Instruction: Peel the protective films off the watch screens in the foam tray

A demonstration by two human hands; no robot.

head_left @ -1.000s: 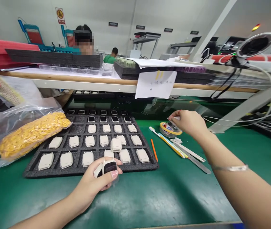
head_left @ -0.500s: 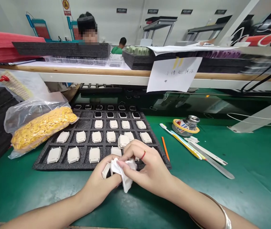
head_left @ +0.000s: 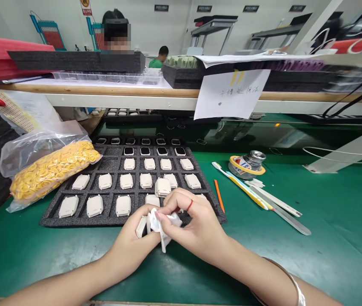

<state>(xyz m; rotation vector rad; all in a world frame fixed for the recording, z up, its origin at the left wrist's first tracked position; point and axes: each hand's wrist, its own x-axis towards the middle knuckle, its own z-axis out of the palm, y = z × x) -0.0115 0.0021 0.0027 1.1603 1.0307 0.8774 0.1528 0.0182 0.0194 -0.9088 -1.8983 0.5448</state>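
Note:
My left hand [head_left: 132, 240] is closed around a cream-coloured watch case [head_left: 141, 227], mostly hidden by the fingers; a dark part shows at its side. My right hand [head_left: 196, 221] pinches a thin white cloth [head_left: 164, 240] against the held case, and a corner of it hangs down. Both hands meet at the front edge of a black foam tray [head_left: 81, 222]. Rows of cream watch cases [head_left: 95, 205] lie in its pockets, several with dark screens up in the back rows. One case [head_left: 163, 187] rests tilted over its neighbours, just beyond my right fingers.
A clear bag of yellow rings [head_left: 53, 172] overlaps the tray's left side. To the right lie an orange stick [head_left: 219, 196], a toothbrush [head_left: 241, 187], a metal blade [head_left: 292, 219] and a tape roll [head_left: 247, 169] around a small jar. A shelf [head_left: 120, 98] crosses above; people sit beyond.
The view has shifted slightly. The white cloth's hanging corner is a little narrower and moved, while both hands keep nearly the same grip.

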